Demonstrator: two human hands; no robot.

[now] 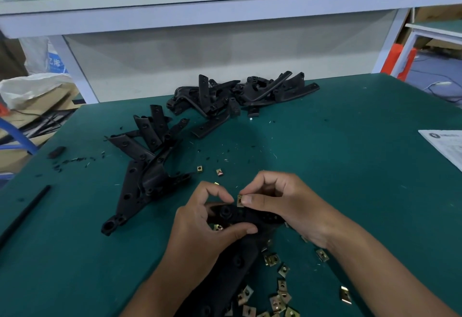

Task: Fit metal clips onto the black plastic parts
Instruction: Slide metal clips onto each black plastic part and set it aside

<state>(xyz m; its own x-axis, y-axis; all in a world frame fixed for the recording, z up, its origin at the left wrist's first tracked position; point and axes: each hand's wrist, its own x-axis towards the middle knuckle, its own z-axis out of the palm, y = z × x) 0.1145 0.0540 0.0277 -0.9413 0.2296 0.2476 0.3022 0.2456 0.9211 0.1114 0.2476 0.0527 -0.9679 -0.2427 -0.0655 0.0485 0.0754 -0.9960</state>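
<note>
A long black plastic part (240, 259) lies across the near edge of the green table (350, 166), its top end lifted between both hands. My left hand (207, 219) grips that end, thumb over its face. My right hand (282, 201) pinches a small brass-coloured metal clip (240, 201) between thumb and forefinger at the part's upper edge. One clip (218, 227) sits on the part beside my left thumb. Several loose clips (280, 289) lie scattered on the table near my right forearm.
A group of black parts (147, 161) lies to the left and a bigger heap (237, 95) at the table's far edge. Two stray clips (209, 170) sit ahead of my hands. A black rod (25, 214) lies at left, a printed sheet (445, 146) at right.
</note>
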